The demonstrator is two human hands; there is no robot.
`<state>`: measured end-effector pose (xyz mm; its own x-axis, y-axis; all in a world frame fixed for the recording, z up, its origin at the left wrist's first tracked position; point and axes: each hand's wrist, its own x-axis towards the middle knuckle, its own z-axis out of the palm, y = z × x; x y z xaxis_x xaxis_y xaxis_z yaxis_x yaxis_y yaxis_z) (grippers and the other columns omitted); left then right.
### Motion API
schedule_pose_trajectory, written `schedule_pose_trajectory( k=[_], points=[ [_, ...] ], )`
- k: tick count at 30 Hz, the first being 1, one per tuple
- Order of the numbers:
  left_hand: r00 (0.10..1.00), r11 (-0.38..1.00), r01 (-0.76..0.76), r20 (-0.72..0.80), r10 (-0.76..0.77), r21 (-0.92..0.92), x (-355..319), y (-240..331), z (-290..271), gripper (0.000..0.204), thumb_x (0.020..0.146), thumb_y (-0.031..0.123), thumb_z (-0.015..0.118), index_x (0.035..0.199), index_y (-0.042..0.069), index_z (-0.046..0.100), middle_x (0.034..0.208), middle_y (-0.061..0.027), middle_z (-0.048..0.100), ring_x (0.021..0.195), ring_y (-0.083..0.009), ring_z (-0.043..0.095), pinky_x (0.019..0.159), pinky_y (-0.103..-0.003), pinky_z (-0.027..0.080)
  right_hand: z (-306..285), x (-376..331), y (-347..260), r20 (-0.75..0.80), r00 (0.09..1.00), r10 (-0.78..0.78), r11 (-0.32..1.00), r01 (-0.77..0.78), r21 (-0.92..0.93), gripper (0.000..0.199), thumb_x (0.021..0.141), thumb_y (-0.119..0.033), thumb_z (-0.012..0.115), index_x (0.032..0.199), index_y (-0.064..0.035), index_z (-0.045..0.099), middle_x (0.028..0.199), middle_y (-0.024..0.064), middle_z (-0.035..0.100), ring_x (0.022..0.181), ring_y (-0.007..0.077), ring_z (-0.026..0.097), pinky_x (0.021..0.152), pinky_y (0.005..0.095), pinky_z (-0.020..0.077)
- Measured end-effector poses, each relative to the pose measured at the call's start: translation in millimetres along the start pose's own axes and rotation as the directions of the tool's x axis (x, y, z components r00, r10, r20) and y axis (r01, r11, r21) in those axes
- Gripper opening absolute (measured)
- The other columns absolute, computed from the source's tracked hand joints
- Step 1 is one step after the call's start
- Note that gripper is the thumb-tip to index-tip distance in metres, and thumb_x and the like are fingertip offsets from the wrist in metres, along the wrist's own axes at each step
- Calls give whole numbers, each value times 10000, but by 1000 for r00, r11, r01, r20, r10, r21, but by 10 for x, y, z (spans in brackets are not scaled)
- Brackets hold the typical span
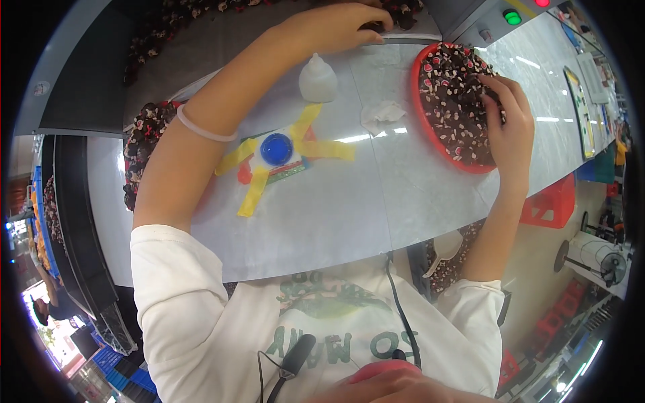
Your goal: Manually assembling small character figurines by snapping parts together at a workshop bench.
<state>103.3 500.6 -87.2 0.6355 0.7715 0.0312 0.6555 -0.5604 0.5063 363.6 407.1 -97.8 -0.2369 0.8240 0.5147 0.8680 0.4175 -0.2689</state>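
Head view shows my right hand (507, 127) resting on the heap of small dark parts (453, 101) in the red tray (418, 101), fingers curled into it; whether they pinch a piece I cannot tell. My left hand (336, 27) reaches far ahead, fingers bent over dark parts at the table's (322, 221) far edge. To pick cleanly, I judge I should take one piece with my fingertips, not rake the heap. The oval tray's long axis runs away from me, tilting leftward. Between my hands sit a white bottle (317, 79) and a blue cap (276, 148).
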Motion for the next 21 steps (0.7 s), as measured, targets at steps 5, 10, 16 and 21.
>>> schedule_pose_trajectory(
  k=[5, 10, 16, 21],
  points=[
    [987, 967, 147, -98, -129, 209, 32, -245, -18, 240, 819, 223, 576, 968, 36, 551, 1100, -138, 535, 996, -296, 528, 818, -355, 433, -142, -168, 265, -124, 983, 134, 954, -95, 283, 187, 803, -7, 582, 984, -21, 627, 966, 107, 583, 878, 198, 579, 776, 287, 457],
    [933, 961, 232, -313, -176, 153, -264, -539, -245, 178, 813, 140, 592, 949, 31, 560, 989, -142, 573, 903, -271, 567, 777, -333, 449, -247, -341, 257, 12, 892, 451, 588, -308, 748, 123, 819, 1, 593, 939, 27, 604, 988, 72, 574, 888, 143, 566, 765, 254, 456],
    [891, 951, 309, -342, -299, -26, -910, -320, -610, 235, 860, 176, 555, 1060, 58, 595, 1107, -94, 579, 960, -206, 572, 834, -287, 442, -402, -551, 253, -57, 892, 447, 734, -330, 594, 148, 836, -31, 582, 971, 28, 571, 1068, 105, 572, 889, 134, 551, 737, 241, 435],
    [885, 904, 210, -322, -337, -372, -1687, -240, -621, 265, 821, 201, 603, 1051, 67, 609, 1107, -92, 571, 1013, -174, 564, 880, -282, 424, -450, -744, 158, 46, 910, 411, 563, -294, 773, 279, 819, -88, 614, 1056, 43, 550, 1105, 116, 559, 860, 135, 543, 739, 242, 431]
  ],
)
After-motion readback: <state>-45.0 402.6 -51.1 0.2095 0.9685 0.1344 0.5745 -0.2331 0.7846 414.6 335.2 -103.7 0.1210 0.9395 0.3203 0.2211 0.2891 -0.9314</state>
